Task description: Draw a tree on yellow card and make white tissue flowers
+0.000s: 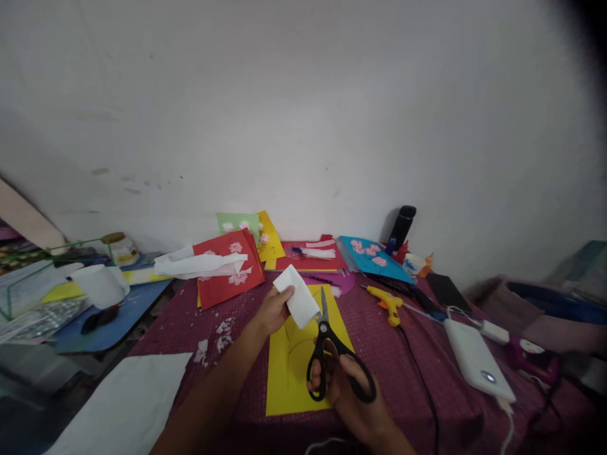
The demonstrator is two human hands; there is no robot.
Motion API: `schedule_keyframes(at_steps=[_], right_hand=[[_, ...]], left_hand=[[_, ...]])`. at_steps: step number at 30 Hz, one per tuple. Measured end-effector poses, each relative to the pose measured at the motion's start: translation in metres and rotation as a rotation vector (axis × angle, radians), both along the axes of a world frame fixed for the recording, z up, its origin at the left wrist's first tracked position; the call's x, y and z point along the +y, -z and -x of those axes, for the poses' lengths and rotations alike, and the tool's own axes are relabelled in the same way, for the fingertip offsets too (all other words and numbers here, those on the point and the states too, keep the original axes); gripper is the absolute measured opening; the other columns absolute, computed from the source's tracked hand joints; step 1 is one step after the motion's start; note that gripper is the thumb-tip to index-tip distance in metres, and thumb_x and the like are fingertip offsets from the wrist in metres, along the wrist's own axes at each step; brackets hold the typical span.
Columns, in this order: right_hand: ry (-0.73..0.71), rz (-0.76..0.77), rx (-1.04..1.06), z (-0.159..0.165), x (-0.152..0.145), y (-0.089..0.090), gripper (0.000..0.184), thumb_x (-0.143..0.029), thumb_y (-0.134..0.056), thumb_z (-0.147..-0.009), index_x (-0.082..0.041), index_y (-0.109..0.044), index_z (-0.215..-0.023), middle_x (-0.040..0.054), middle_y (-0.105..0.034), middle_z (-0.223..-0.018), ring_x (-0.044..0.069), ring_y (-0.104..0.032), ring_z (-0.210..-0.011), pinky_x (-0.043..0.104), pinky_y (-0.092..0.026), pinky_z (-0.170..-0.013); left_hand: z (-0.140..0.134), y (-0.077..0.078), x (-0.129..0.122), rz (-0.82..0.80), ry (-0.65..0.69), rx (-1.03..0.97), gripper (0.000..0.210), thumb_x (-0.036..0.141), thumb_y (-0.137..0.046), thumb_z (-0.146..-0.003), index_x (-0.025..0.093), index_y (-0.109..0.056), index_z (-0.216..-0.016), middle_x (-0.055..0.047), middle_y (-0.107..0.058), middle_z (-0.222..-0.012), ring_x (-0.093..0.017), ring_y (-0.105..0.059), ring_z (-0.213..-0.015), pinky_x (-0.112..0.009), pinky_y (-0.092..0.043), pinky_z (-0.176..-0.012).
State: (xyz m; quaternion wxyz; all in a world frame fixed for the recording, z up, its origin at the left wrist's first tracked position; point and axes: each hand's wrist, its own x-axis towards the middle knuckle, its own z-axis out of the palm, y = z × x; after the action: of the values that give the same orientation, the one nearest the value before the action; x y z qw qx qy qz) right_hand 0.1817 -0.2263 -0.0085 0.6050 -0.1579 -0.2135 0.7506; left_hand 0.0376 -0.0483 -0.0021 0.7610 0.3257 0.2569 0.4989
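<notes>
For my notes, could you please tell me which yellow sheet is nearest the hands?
The front yellow sheet, below the scissors, with drawn lines; the flowered yellow card, for one, lies farther back.

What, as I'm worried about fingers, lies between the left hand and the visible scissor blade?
White paper, held by the left hand, lies there in the head view.

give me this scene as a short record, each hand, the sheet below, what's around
left hand: holds white paper
right hand: holds black-handled scissors, blades open beside the paper; contact unclear
below: yellow sheet with drawn lines
toward back left: red card with pink flowers
toward back right: blue card with pink flowers
right side: yellow glue gun, white power bank
</notes>
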Motion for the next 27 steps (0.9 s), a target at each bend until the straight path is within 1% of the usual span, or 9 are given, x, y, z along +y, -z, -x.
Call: schedule_keyframes(at_steps=[5,8,11,15,18,25,27], right_hand=[[-0.009,0.002,0.014,0.0006,-0.0015,-0.0007,0.031,-0.031,-0.059,-0.087,-0.021,-0.058,-0.116,0.0071,-0.065,-0.084,0.02,-0.061,-0.072,0.038,-0.046,-0.076],[-0.012,0.02,0.03,-0.0005,-0.0011,-0.0023,0.033,-0.032,-0.058,-0.087,-0.021,-0.058,-0.118,0.007,-0.065,-0.083,0.02,-0.061,-0.073,0.038,-0.047,-0.076],[-0.016,0.047,0.024,-0.0013,-0.0006,-0.0031,0.033,-0.033,-0.058,-0.087,-0.02,-0.058,-0.118,0.0065,-0.065,-0.081,0.021,-0.061,-0.074,0.037,-0.047,-0.075],[-0.014,0.064,0.02,0.0,-0.0028,-0.0055,0.033,-0.033,-0.059,-0.086,-0.02,-0.059,-0.116,0.0062,-0.065,-0.08,0.02,-0.06,-0.072,0.036,-0.047,-0.074],[-0.016,0.075,0.006,0.0015,-0.0049,-0.0078,0.031,-0.034,-0.059,-0.086,-0.021,-0.06,-0.114,0.0063,-0.066,-0.081,0.019,-0.06,-0.07,0.036,-0.047,-0.072],[-0.043,0.126,-0.033,-0.0008,-0.0047,-0.0086,0.035,-0.038,-0.061,-0.085,-0.021,-0.06,-0.115,0.0068,-0.066,-0.081,0.019,-0.061,-0.07,0.034,-0.047,-0.068],[-0.037,0.125,-0.023,-0.0019,-0.0047,-0.0086,0.034,-0.038,-0.059,-0.086,-0.02,-0.06,-0.114,0.0067,-0.066,-0.08,0.019,-0.06,-0.069,0.033,-0.048,-0.066]], left_hand=[[0.0007,0.0016,-0.0001,-0.01,0.017,-0.014,0.033,0.025,-0.08,-0.071,0.013,-0.066,-0.098,-0.005,-0.071,-0.083,-0.015,-0.066,-0.068,-0.028,-0.054,-0.069],[0.0008,0.0018,0.0,-0.013,0.006,0.001,0.034,0.026,-0.08,-0.07,0.013,-0.066,-0.098,-0.006,-0.072,-0.085,-0.015,-0.066,-0.068,-0.028,-0.054,-0.067],[0.0002,-0.0008,-0.0006,-0.006,-0.015,0.009,0.033,0.024,-0.081,-0.069,0.012,-0.067,-0.095,-0.006,-0.072,-0.084,-0.015,-0.065,-0.067,-0.027,-0.053,-0.065],[-0.0002,-0.0046,-0.0018,-0.018,-0.02,-0.017,0.035,0.023,-0.082,-0.068,0.013,-0.067,-0.098,-0.006,-0.072,-0.084,-0.014,-0.065,-0.068,-0.027,-0.053,-0.067],[0.0,-0.0046,-0.0018,-0.024,-0.028,-0.015,0.035,0.023,-0.081,-0.068,0.013,-0.067,-0.098,-0.005,-0.072,-0.084,-0.014,-0.065,-0.067,-0.027,-0.052,-0.068],[0.0002,-0.0031,-0.0022,-0.062,0.016,0.01,0.037,0.027,-0.082,-0.068,0.011,-0.067,-0.097,-0.006,-0.071,-0.08,-0.014,-0.064,-0.062,-0.029,-0.051,-0.068],[0.0004,-0.0036,-0.0026,-0.072,0.017,0.005,0.036,0.027,-0.082,-0.068,0.011,-0.067,-0.097,-0.006,-0.072,-0.082,-0.014,-0.063,-0.064,-0.029,-0.051,-0.068]])
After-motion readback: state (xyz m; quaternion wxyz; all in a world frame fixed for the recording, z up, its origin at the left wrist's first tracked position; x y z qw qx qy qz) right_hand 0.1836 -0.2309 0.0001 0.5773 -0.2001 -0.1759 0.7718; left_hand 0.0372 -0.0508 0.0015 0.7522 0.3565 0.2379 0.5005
